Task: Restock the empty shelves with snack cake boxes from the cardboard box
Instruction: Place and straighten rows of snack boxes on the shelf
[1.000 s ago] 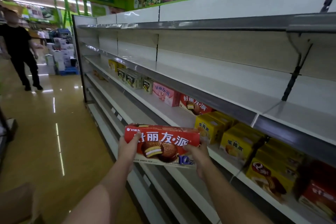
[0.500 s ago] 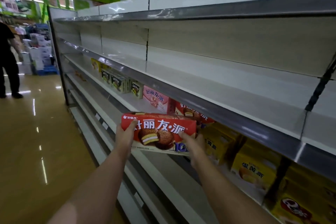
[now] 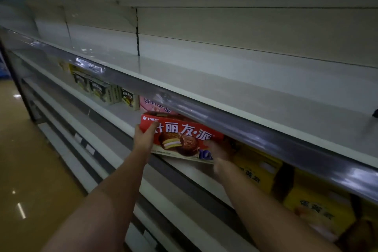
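Dim, motion-blurred; glare streaks on shelf rail [image 3: 204, 106]; wide-angle bending, dark edges.

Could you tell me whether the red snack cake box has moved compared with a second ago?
Yes. The red snack cake box went from the aisle in under the shelf edge, beside the pink box.

Glossy tan floor [image 3: 30, 159] with light reflections, pale back panels [image 3: 245, 26], dim store lighting
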A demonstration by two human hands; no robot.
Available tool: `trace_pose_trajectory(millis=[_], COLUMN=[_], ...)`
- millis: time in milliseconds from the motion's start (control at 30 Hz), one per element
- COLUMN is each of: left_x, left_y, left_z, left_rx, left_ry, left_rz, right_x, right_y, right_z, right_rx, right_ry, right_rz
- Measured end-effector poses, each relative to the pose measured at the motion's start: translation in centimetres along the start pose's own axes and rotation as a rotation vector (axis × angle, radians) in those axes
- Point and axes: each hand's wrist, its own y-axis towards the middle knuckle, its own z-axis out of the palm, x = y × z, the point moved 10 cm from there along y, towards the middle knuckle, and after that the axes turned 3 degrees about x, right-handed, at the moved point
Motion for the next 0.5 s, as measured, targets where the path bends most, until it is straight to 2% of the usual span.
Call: trace_pose_trajectory(millis=[233, 333, 433, 500], left_x=[0.0, 1.3, 2.9, 3.6], left_y=[5.6, 7.3, 7.9, 7.9], left_z=[3.8, 4.6, 4.8, 5.1], left_rx=[0.279, 0.404, 0.458, 0.493], left_ry=[0.056, 0.109, 0.182, 0.225], left_rz=[-0.015, -0.087, -0.191, -0.24], right_x=[0.4, 0.7, 0.8, 0.9], right_y=[2.0, 1.6, 0.7, 0.3], right_z=[-0.7, -0.5, -1.0, -1.4], right_rx=[-0.299, -0.401, -0.515, -0.575], right_ry=[0.159, 0.192, 0.155, 0.037], right_rz=[-0.095, -0.137, -0.153, -0.17])
